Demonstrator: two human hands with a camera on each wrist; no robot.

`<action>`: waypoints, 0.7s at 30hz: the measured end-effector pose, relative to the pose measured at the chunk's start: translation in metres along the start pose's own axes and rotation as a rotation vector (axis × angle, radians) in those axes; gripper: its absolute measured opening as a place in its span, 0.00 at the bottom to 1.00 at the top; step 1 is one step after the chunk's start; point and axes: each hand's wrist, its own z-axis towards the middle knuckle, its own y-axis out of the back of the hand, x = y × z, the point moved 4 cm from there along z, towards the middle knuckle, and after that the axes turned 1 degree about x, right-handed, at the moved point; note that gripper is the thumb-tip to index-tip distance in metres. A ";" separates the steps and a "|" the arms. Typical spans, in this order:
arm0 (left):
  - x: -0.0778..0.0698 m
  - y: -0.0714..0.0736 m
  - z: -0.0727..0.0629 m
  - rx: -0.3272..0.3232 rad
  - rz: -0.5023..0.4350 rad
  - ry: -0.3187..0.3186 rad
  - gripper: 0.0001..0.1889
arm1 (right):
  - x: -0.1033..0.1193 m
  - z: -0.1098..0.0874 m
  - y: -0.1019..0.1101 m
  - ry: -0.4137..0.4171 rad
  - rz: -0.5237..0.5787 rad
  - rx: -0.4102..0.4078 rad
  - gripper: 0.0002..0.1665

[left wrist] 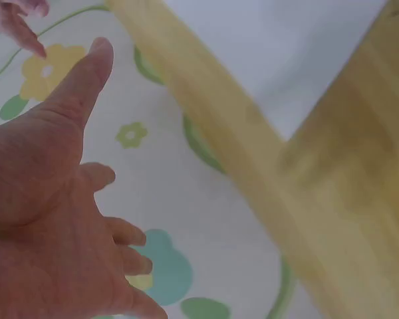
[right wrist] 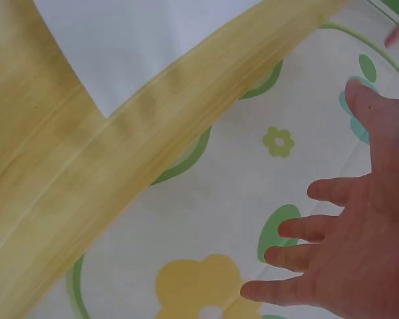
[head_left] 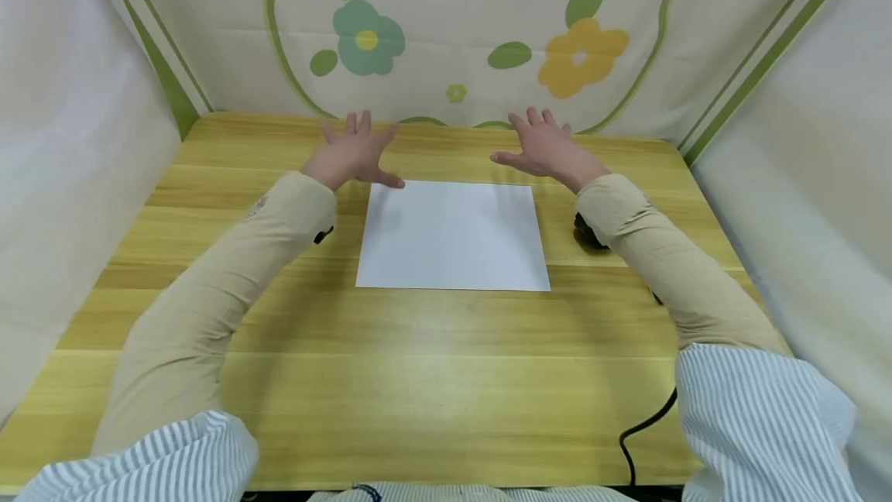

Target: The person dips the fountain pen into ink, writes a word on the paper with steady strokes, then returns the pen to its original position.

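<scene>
A blank white sheet of paper (head_left: 453, 238) lies flat on the wooden table (head_left: 418, 386). My left hand (head_left: 353, 152) is held above the table near the sheet's far left corner, fingers spread and nothing in them. On the other side, my right hand (head_left: 547, 147) hovers past the far right corner, its fingers also spread and holding nothing. In the left wrist view the left palm (left wrist: 40, 219) and outstretched thumb show apart from the sheet (left wrist: 286, 53). The right wrist view has the right hand (right wrist: 359, 226) likewise clear of the paper (right wrist: 139, 46).
A flower-printed curtain (head_left: 446, 37) hangs along the table's far edge, with white cloth (head_left: 70, 177) at the left and more at the right. Partly behind the right sleeve sits a dark object (head_left: 588, 234). A black cable (head_left: 644, 426) runs over the near right edge.
</scene>
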 end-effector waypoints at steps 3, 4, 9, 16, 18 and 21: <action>0.006 -0.023 0.001 0.028 -0.039 -0.053 0.55 | -0.008 -0.005 -0.005 0.007 0.011 0.007 0.54; 0.009 -0.030 0.002 0.032 -0.048 -0.069 0.55 | -0.011 -0.007 -0.006 0.014 0.007 0.004 0.53; 0.014 -0.059 0.009 0.030 -0.047 -0.131 0.55 | -0.032 -0.026 -0.019 0.015 -0.010 -0.026 0.51; 0.015 -0.082 0.015 0.043 -0.011 -0.191 0.56 | -0.057 -0.059 -0.037 -0.042 0.005 -0.026 0.50; 0.013 -0.086 0.016 0.053 -0.012 -0.213 0.56 | -0.064 -0.070 -0.041 -0.061 0.017 -0.024 0.50; 0.010 -0.091 0.016 0.069 -0.011 -0.251 0.56 | -0.072 -0.087 -0.048 -0.087 0.038 -0.025 0.49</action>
